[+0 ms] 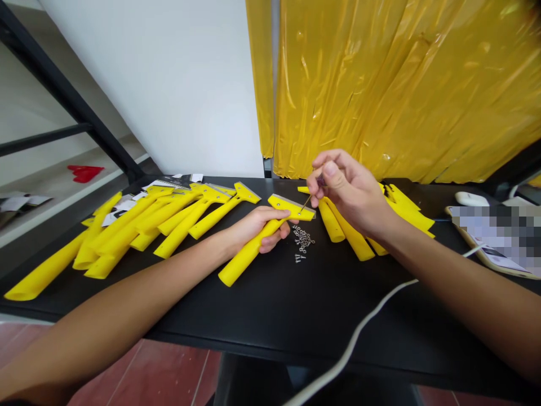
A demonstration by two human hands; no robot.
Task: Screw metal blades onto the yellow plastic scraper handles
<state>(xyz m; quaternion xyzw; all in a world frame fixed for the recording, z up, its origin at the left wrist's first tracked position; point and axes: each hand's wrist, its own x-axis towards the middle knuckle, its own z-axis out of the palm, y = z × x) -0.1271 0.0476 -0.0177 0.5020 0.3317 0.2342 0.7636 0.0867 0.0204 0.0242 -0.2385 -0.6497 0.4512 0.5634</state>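
My left hand (264,228) is wrapped round the neck of a yellow scraper (245,259), whose wide head with a metal blade edge points up and away. Between the thumb and fingers of my right hand (338,183) is a thin screwdriver (306,202), its handle mostly hidden. The shaft slants down to a screw on the right part of the scraper head. Small loose screws and nuts (302,241) lie on the black table just below the head.
Several yellow scrapers (147,217) lie at the left, more yellow handles (349,231) at the right. A phone (494,242), a white mouse-like object (471,199) and a white cable (359,332) are on the right. Yellow plastic sheeting (380,84) hangs behind the black table (253,316).
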